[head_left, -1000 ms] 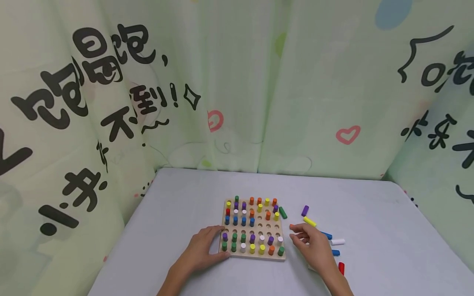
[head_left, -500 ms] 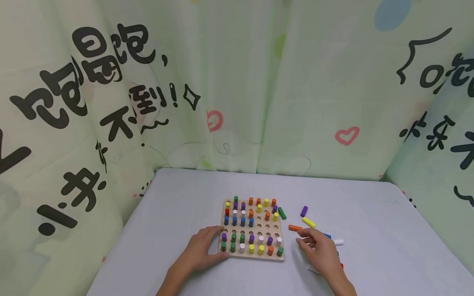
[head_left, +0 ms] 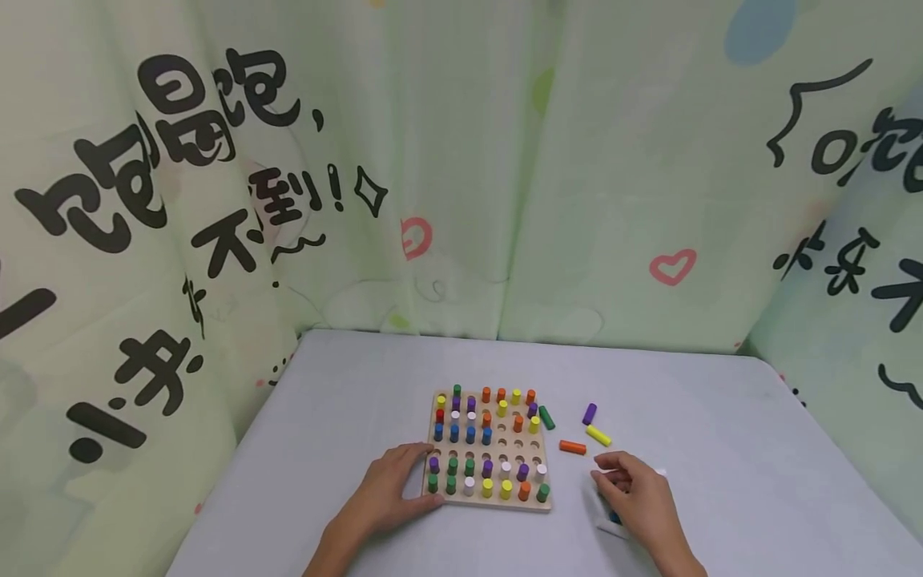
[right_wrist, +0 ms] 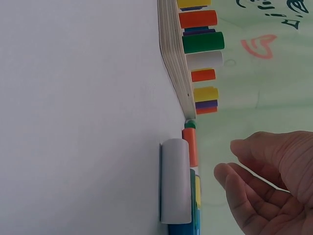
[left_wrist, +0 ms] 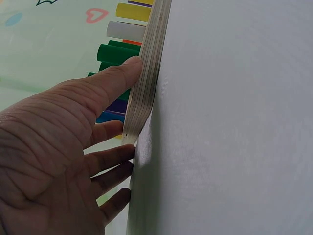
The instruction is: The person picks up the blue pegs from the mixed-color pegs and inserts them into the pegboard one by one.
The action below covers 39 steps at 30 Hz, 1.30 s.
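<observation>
A wooden pegboard [head_left: 497, 505] stands on the table with rows of coloured pegs upright in its holes; several holes in the middle and right are bare. My left hand [head_left: 389, 486] rests at its front left corner, thumb along the front edge and fingers by the left side. In the left wrist view the thumb [left_wrist: 115, 81] lies against the board's edge. My right hand [head_left: 640, 497] hovers right of the board, fingers loosely bent, with nothing between thumb and fingertips. Below it lies a white peg [right_wrist: 175, 181]; a blue peg [head_left: 614, 518] is partly hidden under the hand.
Loose pegs lie right of the board: an orange peg [head_left: 573, 447], a yellow peg [head_left: 598, 435], a purple peg [head_left: 590, 413] and a green peg [head_left: 546, 417] against the board's side. A printed curtain [head_left: 577, 200] hangs around the table [head_left: 360, 377].
My right hand has moved right and toward me, away from the orange peg, which now shows whole on the table. It now covers more of the loose pegs. My left hand stays at the board.
</observation>
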### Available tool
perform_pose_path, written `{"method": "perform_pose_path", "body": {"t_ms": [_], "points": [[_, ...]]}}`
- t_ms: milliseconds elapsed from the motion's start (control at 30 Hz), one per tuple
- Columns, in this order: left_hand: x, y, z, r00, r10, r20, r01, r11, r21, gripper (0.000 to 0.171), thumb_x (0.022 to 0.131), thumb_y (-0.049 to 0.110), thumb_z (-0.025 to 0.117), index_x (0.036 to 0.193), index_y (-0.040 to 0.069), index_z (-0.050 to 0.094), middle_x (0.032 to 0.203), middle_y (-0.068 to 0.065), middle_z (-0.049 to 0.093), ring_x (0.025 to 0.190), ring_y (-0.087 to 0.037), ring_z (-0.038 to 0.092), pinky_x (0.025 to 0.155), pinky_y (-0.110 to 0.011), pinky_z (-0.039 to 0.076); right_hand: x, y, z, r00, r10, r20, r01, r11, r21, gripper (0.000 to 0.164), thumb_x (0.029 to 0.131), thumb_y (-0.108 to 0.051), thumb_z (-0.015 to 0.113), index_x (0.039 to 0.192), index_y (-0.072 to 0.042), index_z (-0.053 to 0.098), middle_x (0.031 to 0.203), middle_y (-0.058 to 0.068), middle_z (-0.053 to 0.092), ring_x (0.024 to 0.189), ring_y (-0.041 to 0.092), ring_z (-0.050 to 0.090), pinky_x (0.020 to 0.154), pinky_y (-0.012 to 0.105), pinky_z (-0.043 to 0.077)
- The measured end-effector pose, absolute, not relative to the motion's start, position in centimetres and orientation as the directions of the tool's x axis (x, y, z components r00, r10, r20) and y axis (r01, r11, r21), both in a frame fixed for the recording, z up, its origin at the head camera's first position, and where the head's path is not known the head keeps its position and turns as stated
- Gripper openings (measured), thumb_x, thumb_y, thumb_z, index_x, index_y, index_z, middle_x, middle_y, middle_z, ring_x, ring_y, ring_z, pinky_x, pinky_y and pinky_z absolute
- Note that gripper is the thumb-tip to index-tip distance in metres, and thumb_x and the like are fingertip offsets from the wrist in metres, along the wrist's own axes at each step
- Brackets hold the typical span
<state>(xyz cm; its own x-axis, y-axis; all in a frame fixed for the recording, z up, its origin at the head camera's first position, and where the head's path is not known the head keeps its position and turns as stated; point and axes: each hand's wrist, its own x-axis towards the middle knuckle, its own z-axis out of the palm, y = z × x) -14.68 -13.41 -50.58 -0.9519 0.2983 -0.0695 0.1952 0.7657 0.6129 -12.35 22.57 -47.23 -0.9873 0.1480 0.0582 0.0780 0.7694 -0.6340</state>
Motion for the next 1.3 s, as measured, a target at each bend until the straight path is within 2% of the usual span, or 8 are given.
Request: {"method": "perform_pose_path", "body": {"t_ms": [233,433,667,867,1300], "points": [[-14.6,-13.4,-50.8,-0.952,0.298,-0.065,0.198,0.766,0.612,0.08,0.083,0.055,0.079,0.145,0.012,0.053,0.147,-0.015,0.053,0.138,-0.039,0.046,0.11,-0.068,0.038,-12.3,23.2,-47.5,-0.986,0.155,0.066,0.081,0.777,-0.624,0.023,0.091,-0.009,0.077,0.111,0.0,0.07,0.104,0.011,0.074,0.087,0.021,0.07,0.074,0.034,0.062],[-14.7,-13.5,-50.8,-0.95,0.305,-0.065,0.204,0.766,0.61,0.08,0.083,0.055,0.079,0.145,0.012,0.052,0.147,-0.016,0.053,0.138,-0.04,0.047,0.11,-0.068,0.038,-12.2,23.8,-47.7,-0.982,0.18,0.055,0.105,0.766,-0.634,0.024,0.091,-0.009,0.077,0.112,0.001,0.07,0.105,0.013,0.074,0.088,0.023,0.069,0.076,0.035,0.062],[-14.7,-13.5,-50.8,-0.95,0.308,-0.055,0.213,0.765,0.608,0.081,0.083,0.056,0.079,0.146,0.013,0.052,0.148,-0.016,0.053,0.138,-0.04,0.046,0.11,-0.067,0.038,-12.1,24.1,-47.7,-0.979,0.195,0.054,0.116,0.759,-0.64,0.025,0.091,-0.009,0.077,0.113,0.001,0.07,0.108,0.015,0.073,0.089,0.023,0.069,0.076,0.031,0.062],[-14.7,-13.5,-50.9,-0.949,0.31,-0.061,0.21,0.764,0.61,0.081,0.083,0.056,0.079,0.146,0.013,0.052,0.148,-0.016,0.053,0.138,-0.04,0.046,0.11,-0.068,0.038,-12.0,24.4,-47.6,-0.978,0.207,0.024,0.145,0.757,-0.637,0.026,0.092,-0.01,0.076,0.114,0.001,0.069,0.108,0.015,0.073,0.09,0.023,0.069,0.077,0.034,0.063],[-14.7,-13.6,-50.8,-0.95,0.303,-0.069,0.2,0.767,0.61,0.08,0.084,0.057,0.077,0.147,0.014,0.051,0.149,-0.015,0.052,0.139,-0.039,0.046,0.111,-0.067,0.037,-12.0,25.6,-47.4,-0.972,0.234,0.0,0.181,0.755,-0.63,0.027,0.094,-0.012,0.073,0.118,0.001,0.068,0.107,0.016,0.072,0.086,0.021,0.065,0.064,0.021,0.056]]}}
